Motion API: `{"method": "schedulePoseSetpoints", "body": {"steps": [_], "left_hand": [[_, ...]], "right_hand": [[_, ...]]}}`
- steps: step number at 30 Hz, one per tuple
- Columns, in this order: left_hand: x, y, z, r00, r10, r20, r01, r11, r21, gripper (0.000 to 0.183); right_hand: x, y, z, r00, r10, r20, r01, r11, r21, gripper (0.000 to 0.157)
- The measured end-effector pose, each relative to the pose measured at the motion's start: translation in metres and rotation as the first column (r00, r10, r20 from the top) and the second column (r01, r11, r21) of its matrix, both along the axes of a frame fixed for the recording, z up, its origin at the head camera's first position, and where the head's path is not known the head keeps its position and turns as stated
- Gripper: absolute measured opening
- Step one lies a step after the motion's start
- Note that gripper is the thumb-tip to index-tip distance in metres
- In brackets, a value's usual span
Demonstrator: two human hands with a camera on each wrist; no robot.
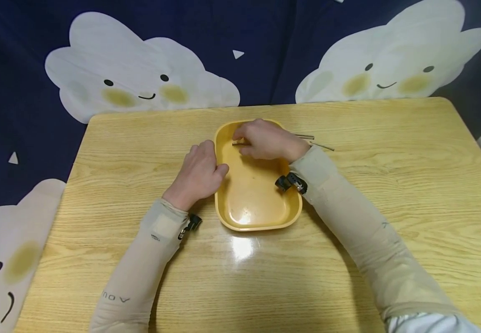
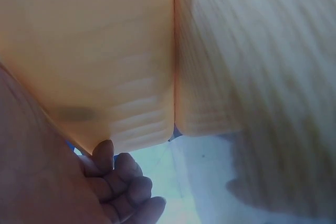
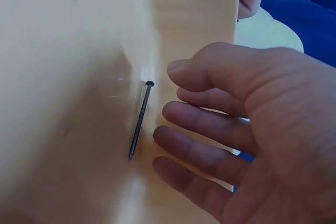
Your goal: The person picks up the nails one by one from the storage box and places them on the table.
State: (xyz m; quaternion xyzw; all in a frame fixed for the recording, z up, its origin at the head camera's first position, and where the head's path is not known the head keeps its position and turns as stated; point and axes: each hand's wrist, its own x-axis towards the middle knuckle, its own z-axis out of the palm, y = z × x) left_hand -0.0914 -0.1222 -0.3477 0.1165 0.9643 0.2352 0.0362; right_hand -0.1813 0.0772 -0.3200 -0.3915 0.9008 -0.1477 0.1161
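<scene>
A yellow plastic tray (image 1: 258, 228) with rounded corners stands on the table in the head view. My left hand (image 1: 199, 171) grips its left rim, thumb over the edge and fingers along the outside of the wall. Inside the tray, towards its far end, lies a dark nail (image 3: 139, 121) with a round head and a pointed tip. Over that nail my right hand (image 1: 265, 139) reaches down with fingers spread and slightly bent. In the right wrist view, a gap shows between the nail and the fingertips (image 3: 167, 136), and nothing is held.
Several thin metal nails (image 1: 323, 146) lie on the table just beyond the tray's right side, partly hidden by the right wrist. The wooden table (image 1: 411, 185) runs back to a dark blue curtain (image 1: 265, 55) printed with white clouds.
</scene>
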Motion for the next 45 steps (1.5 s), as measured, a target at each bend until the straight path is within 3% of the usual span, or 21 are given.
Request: {"method": "schedulePoseSetpoints", "body": {"steps": [13,32,37,45], "left_hand": [[0.0001,-0.0004,-0.0005,1.000,-0.002,-0.005,0.002,1.000,-0.004,0.027],[-0.0024,-0.0009,-0.0011,1.000,-0.009,-0.001,0.009,1.000,0.011,0.027],[-0.0019,-0.0017,-0.0011,1.000,-0.004,-0.004,0.004,1.000,0.017,0.027],[-0.0005,-0.0027,-0.0008,1.000,0.000,-0.011,0.001,1.000,0.020,0.026]], "right_hand": [[0.0011,-0.0028,-0.0013,0.998,0.059,-0.015,-0.058,0.997,0.047,0.013],[0.0000,-0.0042,-0.0044,0.995,0.087,0.044,-0.091,0.990,0.104,0.032],[0.0002,-0.0054,-0.0048,0.994,0.109,0.027,-0.111,0.989,0.096,0.023],[0.0011,-0.0071,-0.0052,0.992,0.120,0.039,-0.122,0.990,0.073,0.021]]}}
